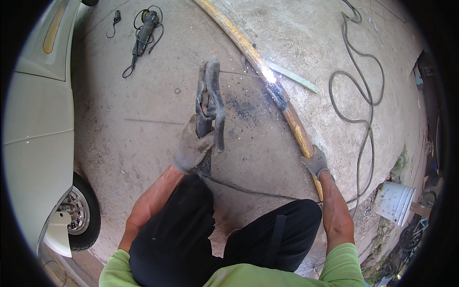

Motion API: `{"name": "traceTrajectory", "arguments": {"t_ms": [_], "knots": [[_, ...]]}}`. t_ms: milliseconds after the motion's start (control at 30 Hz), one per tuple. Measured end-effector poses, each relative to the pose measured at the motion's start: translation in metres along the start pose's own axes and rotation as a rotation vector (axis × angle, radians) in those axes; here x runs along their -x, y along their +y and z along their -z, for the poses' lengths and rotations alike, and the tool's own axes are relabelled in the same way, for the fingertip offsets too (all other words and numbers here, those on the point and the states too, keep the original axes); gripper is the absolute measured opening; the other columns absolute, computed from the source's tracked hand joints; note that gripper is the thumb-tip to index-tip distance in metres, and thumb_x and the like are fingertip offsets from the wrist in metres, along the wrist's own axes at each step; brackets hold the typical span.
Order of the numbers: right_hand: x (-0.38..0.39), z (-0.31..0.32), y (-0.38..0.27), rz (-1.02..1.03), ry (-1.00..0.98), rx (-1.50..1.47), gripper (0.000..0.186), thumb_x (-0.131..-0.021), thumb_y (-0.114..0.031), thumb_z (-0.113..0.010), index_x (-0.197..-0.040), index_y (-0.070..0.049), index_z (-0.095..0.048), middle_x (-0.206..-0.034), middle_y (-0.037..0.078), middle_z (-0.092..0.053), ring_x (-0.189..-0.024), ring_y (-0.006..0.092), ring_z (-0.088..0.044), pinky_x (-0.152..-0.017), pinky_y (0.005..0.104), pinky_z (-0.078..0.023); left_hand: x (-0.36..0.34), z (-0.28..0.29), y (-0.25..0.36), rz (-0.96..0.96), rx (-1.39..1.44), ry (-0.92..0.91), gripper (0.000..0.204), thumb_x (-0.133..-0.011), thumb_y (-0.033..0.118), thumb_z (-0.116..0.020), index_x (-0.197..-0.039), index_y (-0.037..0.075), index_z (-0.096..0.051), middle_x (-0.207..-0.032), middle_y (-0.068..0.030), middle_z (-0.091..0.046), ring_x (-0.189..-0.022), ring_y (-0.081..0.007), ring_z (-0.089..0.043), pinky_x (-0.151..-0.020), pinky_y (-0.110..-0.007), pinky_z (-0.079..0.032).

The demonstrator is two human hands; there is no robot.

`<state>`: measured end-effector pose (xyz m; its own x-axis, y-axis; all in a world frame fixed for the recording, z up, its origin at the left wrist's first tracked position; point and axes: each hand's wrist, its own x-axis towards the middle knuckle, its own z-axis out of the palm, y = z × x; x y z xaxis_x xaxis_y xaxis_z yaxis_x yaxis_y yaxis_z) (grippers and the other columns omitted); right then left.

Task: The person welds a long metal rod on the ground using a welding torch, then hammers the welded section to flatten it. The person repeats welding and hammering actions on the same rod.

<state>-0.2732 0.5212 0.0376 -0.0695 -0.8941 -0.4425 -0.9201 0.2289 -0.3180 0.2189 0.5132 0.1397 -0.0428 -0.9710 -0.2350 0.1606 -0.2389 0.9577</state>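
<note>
My gloved left hand (193, 146) is closed round the handle of a black welding electrode holder (209, 95). A thin welding electrode (241, 73) runs from its jaws to a long, rusty yellow metal pipe (297, 125). Where the rod's tip meets the pipe, a bright white arc (271, 76) glows and small sparks fly. Just below the arc the pipe is blackened. My gloved right hand (316, 161) grips the pipe near its lower end. Beneath the pipe by the arc lies a pale flat metal strip (292, 77), partly hidden.
An angle grinder (146, 31) with its cord lies on the concrete at upper left. Another thin rod (153, 121) lies left of the holder. A pale car (40, 110) stands along the left. Dark cable (351, 79) loops at right, above a white bucket (394, 202).
</note>
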Motion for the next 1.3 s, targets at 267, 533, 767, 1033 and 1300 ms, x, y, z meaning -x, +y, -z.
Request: {"name": "traceTrajectory", "arguments": {"t_ms": [267,533,767,1033,1300], "knots": [[0.001,0.004,-0.006,-0.035,-0.027,-0.005,0.058,-0.077,-0.034,-0.088,-0.124,-0.006,-0.07,-0.111,0.023,-0.078,-0.106,0.0407,-0.075,-0.095,0.0466,-0.058,-0.002,0.003,-0.005,-0.091,0.009,-0.011,0.045,-0.098,0.003,-0.072,-0.136,-0.004,-0.05,-0.096,-0.0085,-0.067,-0.072,-0.0162,-0.069,-0.062,-0.032,-0.058],[0.0,0.002,0.002,-0.061,-0.033,-0.009,0.056,-0.077,-0.035,-0.087,-0.122,-0.007,-0.07,-0.108,0.022,-0.078,-0.103,0.0397,-0.076,-0.093,0.0471,-0.059,0.001,0.0,0.002,-0.001,-0.077,0.024,0.042,-0.099,0.004,-0.074,-0.135,-0.003,-0.054,-0.105,-0.0071,-0.07,-0.082,-0.0112,-0.068,-0.069,-0.03,-0.058],[0.001,0.002,-0.003,-0.032,-0.012,0.012,0.058,-0.076,-0.037,-0.087,-0.123,-0.007,-0.07,-0.108,0.022,-0.078,-0.104,0.041,-0.076,-0.093,0.0478,-0.059,-0.005,0.006,-0.01,-0.087,-0.06,0.007,0.041,-0.099,0.005,-0.074,-0.133,-0.004,-0.052,-0.098,-0.0085,-0.069,-0.071,-0.0151,-0.069,-0.061,-0.033,-0.057],[0.0,-0.002,-0.001,-0.047,0.009,0.058,0.06,-0.077,-0.039,-0.087,-0.124,-0.007,-0.069,-0.111,0.023,-0.078,-0.106,0.0428,-0.075,-0.094,0.0495,-0.059,-0.002,0.006,-0.006,0.004,-0.012,-0.006,0.042,-0.101,0.008,-0.074,-0.134,-0.004,-0.051,-0.095,-0.0075,-0.068,-0.069,-0.0147,-0.068,-0.061,-0.033,-0.058],[0.0,-0.003,0.001,-0.08,0.013,0.068,0.064,-0.076,-0.041,-0.087,-0.127,-0.009,-0.068,-0.111,0.025,-0.078,-0.106,0.0443,-0.075,-0.093,0.0507,-0.06,0.0,0.006,-0.006,0.051,-0.002,-0.001,0.052,-0.096,0.019,-0.081,-0.137,0.001,-0.056,-0.101,-0.0001,-0.066,-0.087,-0.0089,-0.065,-0.077,-0.028,-0.057]]}}
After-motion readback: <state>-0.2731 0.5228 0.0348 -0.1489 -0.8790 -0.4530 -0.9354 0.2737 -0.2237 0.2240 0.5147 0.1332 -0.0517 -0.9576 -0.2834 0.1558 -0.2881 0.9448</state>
